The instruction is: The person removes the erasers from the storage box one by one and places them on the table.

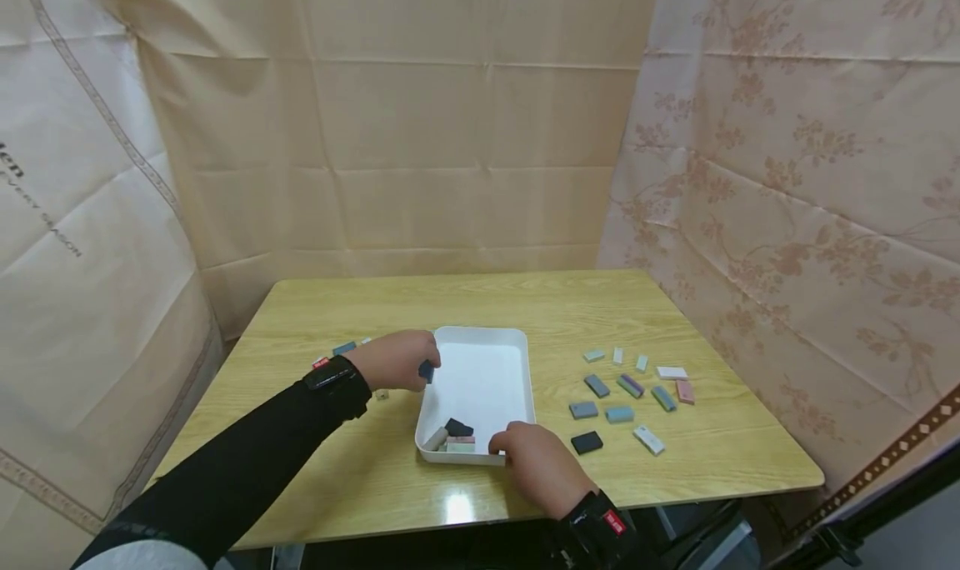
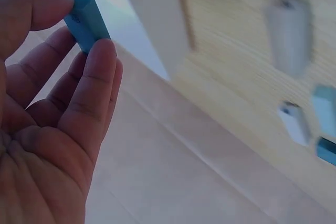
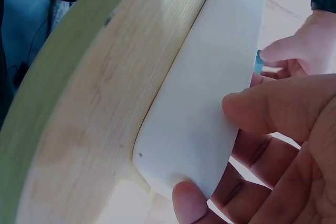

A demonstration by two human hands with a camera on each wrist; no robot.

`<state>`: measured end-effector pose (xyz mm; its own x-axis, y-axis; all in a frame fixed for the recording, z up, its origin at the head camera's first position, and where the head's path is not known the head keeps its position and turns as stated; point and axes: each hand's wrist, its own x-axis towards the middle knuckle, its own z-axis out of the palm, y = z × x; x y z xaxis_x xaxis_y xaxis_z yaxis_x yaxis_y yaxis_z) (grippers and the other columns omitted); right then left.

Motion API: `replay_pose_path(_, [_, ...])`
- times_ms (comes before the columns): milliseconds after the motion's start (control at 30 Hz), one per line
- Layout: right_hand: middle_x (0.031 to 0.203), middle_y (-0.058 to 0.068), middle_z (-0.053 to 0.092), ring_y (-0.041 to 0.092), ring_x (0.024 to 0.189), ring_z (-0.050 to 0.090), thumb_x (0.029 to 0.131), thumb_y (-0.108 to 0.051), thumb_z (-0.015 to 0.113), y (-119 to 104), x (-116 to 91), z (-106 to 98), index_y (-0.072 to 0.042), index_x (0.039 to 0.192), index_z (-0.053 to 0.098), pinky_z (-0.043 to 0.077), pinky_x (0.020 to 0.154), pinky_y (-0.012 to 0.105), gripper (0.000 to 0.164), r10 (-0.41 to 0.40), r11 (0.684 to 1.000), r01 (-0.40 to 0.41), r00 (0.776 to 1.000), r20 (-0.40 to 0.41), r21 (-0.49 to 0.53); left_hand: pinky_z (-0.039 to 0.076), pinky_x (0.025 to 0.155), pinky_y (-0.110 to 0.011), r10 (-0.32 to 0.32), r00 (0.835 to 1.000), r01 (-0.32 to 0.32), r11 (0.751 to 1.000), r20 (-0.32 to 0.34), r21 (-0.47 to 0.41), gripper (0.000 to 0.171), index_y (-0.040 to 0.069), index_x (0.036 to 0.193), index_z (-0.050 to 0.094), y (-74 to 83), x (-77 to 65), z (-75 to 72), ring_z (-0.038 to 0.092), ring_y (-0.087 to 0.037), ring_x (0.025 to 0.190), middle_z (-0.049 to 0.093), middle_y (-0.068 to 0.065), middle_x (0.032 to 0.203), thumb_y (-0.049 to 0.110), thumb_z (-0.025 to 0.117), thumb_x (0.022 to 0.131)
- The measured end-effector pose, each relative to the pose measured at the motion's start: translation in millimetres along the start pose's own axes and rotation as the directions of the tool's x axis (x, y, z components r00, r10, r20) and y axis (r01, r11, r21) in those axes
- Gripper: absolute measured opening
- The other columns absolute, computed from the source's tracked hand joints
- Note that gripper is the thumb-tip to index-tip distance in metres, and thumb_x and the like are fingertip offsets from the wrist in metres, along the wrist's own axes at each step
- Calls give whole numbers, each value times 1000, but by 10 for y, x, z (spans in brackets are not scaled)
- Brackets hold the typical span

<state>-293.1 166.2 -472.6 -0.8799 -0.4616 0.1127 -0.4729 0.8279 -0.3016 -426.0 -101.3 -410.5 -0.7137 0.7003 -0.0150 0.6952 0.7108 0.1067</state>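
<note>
Between the thumb and fingertips of my left hand [image 1: 396,360] is a small blue eraser [image 2: 86,20], pinched over the left side of the white tray [image 1: 483,378]. My right hand [image 1: 543,468] grips the near right corner of the tray, its thumb [image 3: 257,106] on the wall and the other fingers partly hidden behind the rim. At the tray's near left end lie a black eraser [image 1: 458,427], a beige one [image 1: 435,439] and a pale green one [image 1: 461,447] with a pinkish piece beside it.
Several erasers lie scattered right of the tray, among them a black one [image 1: 587,442], a white one [image 1: 648,440] and a pink one [image 1: 685,392]. Left of the tray are others, such as a blue one [image 1: 344,348], partly hidden by my left arm. The wooden table [image 1: 360,487] ends close in front.
</note>
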Motion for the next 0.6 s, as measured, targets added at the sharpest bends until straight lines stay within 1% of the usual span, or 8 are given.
replay_pose_path(67, [85, -6, 70, 5, 73, 57, 89, -1, 77, 0, -4, 2, -17, 99, 83, 52, 70, 29, 21, -7, 1000, 7, 1000, -8, -5, 57, 86, -38, -24, 1000, 23, 1000, -13, -12, 25, 6, 108, 81, -112, -20, 11, 61, -15, 89, 72, -3, 103, 6, 79, 83])
replay_pose_path(133, [86, -5, 70, 5, 74, 57, 88, 0, 76, 1, -8, -1, -18, 99, 83, 52, 70, 29, 21, -11, 1000, 11, 1000, -12, -10, 58, 87, -40, -59, 998, 59, 998, -9, -28, 24, 6, 106, 82, -213, -28, 41, 62, -16, 90, 73, -3, 102, 6, 79, 83])
replay_pose_path(300, [86, -6, 70, 5, 74, 58, 87, 2, 75, 12, -9, -3, -18, 98, 83, 53, 71, 30, 24, -20, 999, 20, 1000, -11, -27, 59, 97, -46, -154, 987, 156, 986, 37, -60, 27, 6, 112, 82, -424, -23, 192, 71, -23, 104, 78, -8, 111, 10, 79, 85])
replay_pose_path(433, [85, -7, 70, 4, 73, 57, 87, 2, 75, 17, -4, 9, -18, 98, 82, 52, 71, 29, 24, -40, 999, 40, 999, -11, -31, 58, 98, -47, -207, 976, 212, 974, 66, -78, 24, 8, 110, 83, -558, -10, 329, 72, -26, 108, 79, -8, 113, 12, 78, 87])
replay_pose_path(500, [85, -7, 70, 4, 73, 56, 87, 2, 75, 14, -4, 13, -17, 98, 82, 52, 70, 28, 23, -45, 998, 44, 999, -15, -33, 58, 98, -48, -223, 972, 229, 970, 74, -86, 22, 9, 108, 83, -599, -5, 367, 73, -26, 108, 79, -7, 112, 12, 78, 87])
replay_pose_path(600, [84, -7, 69, 4, 72, 56, 87, 2, 75, 7, -5, 5, -17, 98, 82, 52, 70, 28, 23, -41, 999, 40, 999, -23, -37, 59, 96, -46, -224, 972, 230, 969, 73, -91, 20, 11, 105, 83, -658, 20, 423, 73, -22, 104, 79, -5, 110, 12, 79, 86])
